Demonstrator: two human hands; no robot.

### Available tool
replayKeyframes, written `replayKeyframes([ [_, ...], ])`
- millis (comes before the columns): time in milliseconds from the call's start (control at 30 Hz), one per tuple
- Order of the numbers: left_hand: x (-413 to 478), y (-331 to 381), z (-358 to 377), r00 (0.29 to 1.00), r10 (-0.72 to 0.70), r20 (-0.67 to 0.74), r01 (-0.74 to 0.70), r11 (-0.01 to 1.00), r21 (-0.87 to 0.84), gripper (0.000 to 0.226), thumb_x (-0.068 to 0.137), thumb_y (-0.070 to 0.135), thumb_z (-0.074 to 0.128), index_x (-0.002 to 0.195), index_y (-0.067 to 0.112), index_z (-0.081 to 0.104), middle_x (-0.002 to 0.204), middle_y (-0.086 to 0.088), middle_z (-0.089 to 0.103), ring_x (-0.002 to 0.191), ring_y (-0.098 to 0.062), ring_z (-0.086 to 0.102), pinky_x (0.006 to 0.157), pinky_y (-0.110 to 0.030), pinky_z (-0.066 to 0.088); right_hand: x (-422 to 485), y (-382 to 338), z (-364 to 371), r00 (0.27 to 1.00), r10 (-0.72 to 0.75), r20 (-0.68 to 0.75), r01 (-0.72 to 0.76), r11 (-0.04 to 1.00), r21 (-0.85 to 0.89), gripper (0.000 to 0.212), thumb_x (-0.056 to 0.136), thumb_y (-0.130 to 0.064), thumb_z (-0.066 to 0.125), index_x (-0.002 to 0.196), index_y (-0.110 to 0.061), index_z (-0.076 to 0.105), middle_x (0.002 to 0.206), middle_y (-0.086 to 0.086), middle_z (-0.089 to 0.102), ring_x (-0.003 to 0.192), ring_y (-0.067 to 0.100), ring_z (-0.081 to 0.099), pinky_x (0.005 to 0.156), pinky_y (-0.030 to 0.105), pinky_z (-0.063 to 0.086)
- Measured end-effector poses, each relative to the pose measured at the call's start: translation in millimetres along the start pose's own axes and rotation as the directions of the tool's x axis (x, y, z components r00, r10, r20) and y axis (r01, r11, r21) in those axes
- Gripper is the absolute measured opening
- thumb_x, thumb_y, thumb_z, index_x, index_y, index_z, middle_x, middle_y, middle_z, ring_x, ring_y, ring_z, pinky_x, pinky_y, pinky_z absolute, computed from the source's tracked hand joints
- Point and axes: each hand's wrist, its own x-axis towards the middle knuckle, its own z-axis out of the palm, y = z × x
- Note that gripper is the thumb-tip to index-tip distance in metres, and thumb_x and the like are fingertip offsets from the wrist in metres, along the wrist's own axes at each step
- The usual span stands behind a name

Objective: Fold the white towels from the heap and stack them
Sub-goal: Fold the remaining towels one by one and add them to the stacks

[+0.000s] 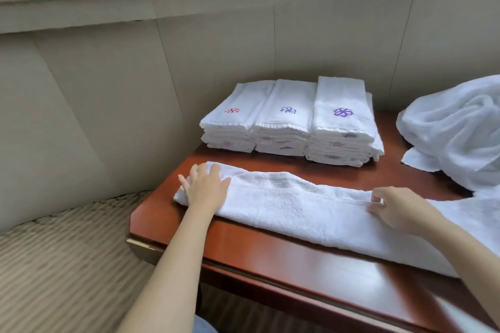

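Left hand (205,186) flat, fingers straight, pressing the left end of the long folded white towel (292,208) laid across the table (297,259). Right hand (397,208) pinches the towel's far edge, further right. Folded stacks (289,119) behind; heap (460,127) at right.

**Where things lie on the table**

Across the near part of the table (297,257) we have a long towel (297,211) lying left to right. Our left hand (207,186) rests flat on its left end; our right hand (397,208) pinches its far edge further right. Behind the towel, three stacks (286,121) of folded towels stand side by side against the wall (189,62). The heap (460,130) lies to their right.
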Motion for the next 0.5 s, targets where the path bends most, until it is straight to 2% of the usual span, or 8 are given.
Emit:
replayKeyframes([
  [33, 1, -6, 0, 0.994, -0.057, -0.091, 0.053, 0.997, -0.054, 0.044, 0.097, 0.042, 0.044, 0.136, 0.022, 0.043, 0.147, -0.008, 0.034, 0.14, -0.028, 0.02, 0.113, -0.056, 0.009, 1, -1, 1, 1.0, -0.002, -0.03, 0.002, 1.0, -0.019, 0.025, 0.093, -0.031, 0.052, 0.072, -0.02, 0.047, 0.081, -0.006, 0.055, 0.081, 0.021, 0.054, 0.066, 0.031, 0.045],
  [100, 5, -22, -1, 0.954, -0.214, -0.21, 0.165, 0.959, -0.229, 0.049, 0.094, 0.035, 0.052, 0.137, 0.013, 0.04, 0.143, -0.014, 0.036, 0.134, -0.034, 0.029, 0.111, -0.052, 0.02, 3, -5, 2, 0.995, -0.013, -0.095, 0.007, 0.998, -0.06, 0.022, 0.093, -0.026, 0.047, 0.073, -0.021, 0.044, 0.082, -0.003, 0.055, 0.08, 0.024, 0.053, 0.064, 0.032, 0.046],
  [167, 7, -40, 1, 0.936, -0.324, -0.141, 0.249, 0.887, -0.389, 0.046, 0.094, 0.03, 0.053, 0.133, 0.007, 0.043, 0.135, -0.019, 0.044, 0.123, -0.039, 0.04, 0.102, -0.045, 0.032, 4, -9, 2, 0.988, -0.006, -0.152, -0.009, 0.995, -0.096, 0.014, 0.092, -0.022, 0.044, 0.078, -0.019, 0.044, 0.08, 0.0, 0.054, 0.075, 0.026, 0.052, 0.056, 0.031, 0.039],
  [267, 11, -61, 8, 0.966, -0.257, -0.024, 0.219, 0.863, -0.455, 0.027, 0.095, 0.027, 0.05, 0.112, 0.011, 0.062, 0.116, -0.013, 0.06, 0.111, -0.035, 0.05, 0.095, -0.038, 0.04, 5, -14, 0, 0.982, -0.005, -0.188, -0.031, 0.982, -0.187, 0.005, 0.089, -0.017, 0.041, 0.084, -0.017, 0.044, 0.071, 0.0, 0.049, 0.066, 0.026, 0.048, 0.05, 0.029, 0.032],
  [367, 11, -63, 7, 0.972, -0.232, -0.042, 0.145, 0.728, -0.671, 0.008, 0.092, 0.019, 0.055, 0.092, 0.017, 0.063, 0.094, 0.001, 0.064, 0.098, -0.025, 0.058, 0.08, -0.03, 0.041, 7, -20, -2, 0.985, 0.004, -0.173, -0.049, 0.965, -0.256, 0.005, 0.086, -0.014, 0.042, 0.083, -0.018, 0.044, 0.067, -0.003, 0.045, 0.063, 0.023, 0.046, 0.049, 0.027, 0.031],
  [500, 16, -57, 6, 0.966, -0.233, -0.112, 0.072, 0.657, -0.751, 0.01, 0.088, 0.016, 0.061, 0.082, 0.022, 0.066, 0.084, 0.009, 0.065, 0.089, -0.016, 0.06, 0.075, -0.024, 0.038, 8, -25, -2, 0.991, 0.012, -0.131, -0.048, 0.961, -0.274, 0.014, 0.086, -0.018, 0.041, 0.073, -0.02, 0.043, 0.068, -0.006, 0.047, 0.065, 0.02, 0.048, 0.05, 0.026, 0.033],
])
